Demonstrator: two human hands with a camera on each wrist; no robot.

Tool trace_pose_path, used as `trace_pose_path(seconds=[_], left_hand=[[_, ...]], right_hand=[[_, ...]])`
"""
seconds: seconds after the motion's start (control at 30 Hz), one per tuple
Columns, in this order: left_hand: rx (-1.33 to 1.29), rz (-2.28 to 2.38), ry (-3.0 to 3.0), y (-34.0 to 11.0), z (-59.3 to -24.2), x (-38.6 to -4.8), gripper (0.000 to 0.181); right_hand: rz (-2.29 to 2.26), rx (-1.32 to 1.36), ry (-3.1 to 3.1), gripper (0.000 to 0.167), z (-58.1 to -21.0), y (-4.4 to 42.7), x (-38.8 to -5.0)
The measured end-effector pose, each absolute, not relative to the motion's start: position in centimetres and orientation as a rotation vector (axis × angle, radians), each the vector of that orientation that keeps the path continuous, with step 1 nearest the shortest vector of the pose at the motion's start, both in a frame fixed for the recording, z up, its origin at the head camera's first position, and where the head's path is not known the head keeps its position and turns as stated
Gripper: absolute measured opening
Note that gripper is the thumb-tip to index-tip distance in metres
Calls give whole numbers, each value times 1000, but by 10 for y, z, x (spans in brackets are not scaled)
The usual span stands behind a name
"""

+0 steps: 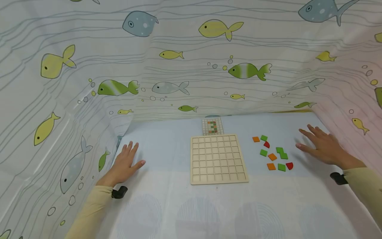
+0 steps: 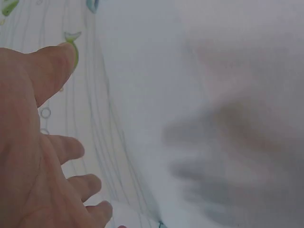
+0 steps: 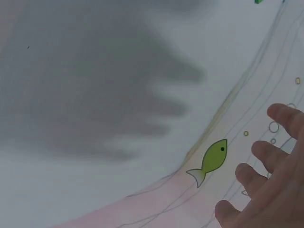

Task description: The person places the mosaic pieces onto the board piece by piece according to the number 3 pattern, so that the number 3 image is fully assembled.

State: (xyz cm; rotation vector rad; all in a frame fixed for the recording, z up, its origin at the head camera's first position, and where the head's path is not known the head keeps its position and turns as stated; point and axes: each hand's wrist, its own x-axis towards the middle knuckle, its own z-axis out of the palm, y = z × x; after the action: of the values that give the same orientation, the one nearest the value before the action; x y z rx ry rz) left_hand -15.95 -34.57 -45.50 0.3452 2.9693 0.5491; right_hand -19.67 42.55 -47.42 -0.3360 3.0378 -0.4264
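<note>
In the head view my left hand hovers left of a pale square grid board, fingers spread, holding nothing. My right hand is held over the right side, fingers apart and empty, just right of several loose pieces: green squares, orange squares and red quarter-round ones. The board's cells hold no pieces. The left wrist view has the left hand at its left edge; the right wrist view catches the right hand's fingers at lower right.
Behind the board lies a small card printed with a grid and coloured cells. Fish-patterned cloth walls rise at the back and both sides of the pale table surface. Each wrist wears a black device.
</note>
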Motion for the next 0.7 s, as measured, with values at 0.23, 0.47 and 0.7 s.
trace_pose_path(seconds=[0.23,0.47,0.7], left_hand=[[364,574,2975,-320,-463,-162,87],[399,574,3040,-285,-475,-161,78],[414,561,3005,-250,-484,-153,89]], right_hand=[[-486,-380,2995,73,-480,406,-206],[-667,-373,2914,61,-483,384,-214],[-688,-418,2928,56,-495,369,-225]])
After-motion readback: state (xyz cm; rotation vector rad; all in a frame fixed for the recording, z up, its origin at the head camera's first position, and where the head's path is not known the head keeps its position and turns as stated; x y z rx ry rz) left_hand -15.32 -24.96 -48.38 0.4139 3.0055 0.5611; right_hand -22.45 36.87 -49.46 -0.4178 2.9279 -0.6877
